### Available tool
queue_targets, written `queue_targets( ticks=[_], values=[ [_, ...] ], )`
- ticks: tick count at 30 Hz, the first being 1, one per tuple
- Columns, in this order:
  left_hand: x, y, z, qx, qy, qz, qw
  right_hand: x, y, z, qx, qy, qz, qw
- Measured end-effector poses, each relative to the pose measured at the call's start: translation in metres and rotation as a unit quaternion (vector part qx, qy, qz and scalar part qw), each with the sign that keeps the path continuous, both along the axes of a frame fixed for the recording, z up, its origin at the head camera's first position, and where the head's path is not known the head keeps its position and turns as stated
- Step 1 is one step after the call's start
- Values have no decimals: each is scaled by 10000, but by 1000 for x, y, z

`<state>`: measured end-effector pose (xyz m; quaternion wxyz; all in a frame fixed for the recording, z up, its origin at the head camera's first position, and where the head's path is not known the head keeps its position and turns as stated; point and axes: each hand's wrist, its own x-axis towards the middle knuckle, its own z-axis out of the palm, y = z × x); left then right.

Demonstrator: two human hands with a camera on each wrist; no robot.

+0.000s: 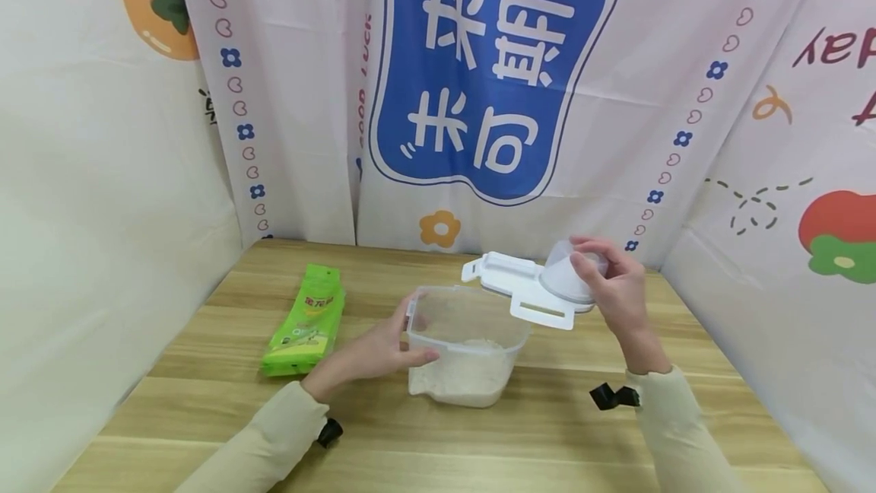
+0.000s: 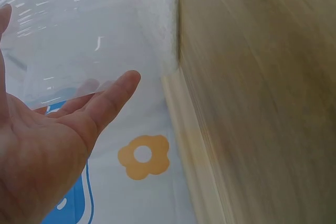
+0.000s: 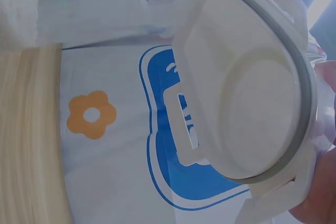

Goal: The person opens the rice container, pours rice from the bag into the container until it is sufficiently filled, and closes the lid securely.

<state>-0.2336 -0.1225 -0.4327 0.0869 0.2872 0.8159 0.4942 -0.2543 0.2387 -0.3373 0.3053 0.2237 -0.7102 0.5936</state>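
Observation:
A clear plastic storage container stands on the table with white grain, like rice, in its lower part. My left hand holds its left side, thumb along the front wall and fingers round the back. In the left wrist view the same hand spans the clear wall. Up to the right, my right hand grips the clear cup mounted on the white lid. The lid is off the container, tilted just above its right rim. Its hollow underside and grey seal face the right wrist camera.
A green package lies on the wooden table left of the container. Printed cloth hangs behind the table's back edge, with white cloth walls at both sides. Black straps sit on both sleeves.

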Motion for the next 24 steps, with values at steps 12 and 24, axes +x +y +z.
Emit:
queue_targets(
  ticks=[12, 24],
  values=[
    [0, 6, 0, 307, 71, -208, 9993, 9, -28, -6, 260, -38, 405, 9988],
    [1, 6, 0, 41, 19, -24, 10000, 20, -55, -9, 513, 348, 775, 9951]
  ],
)
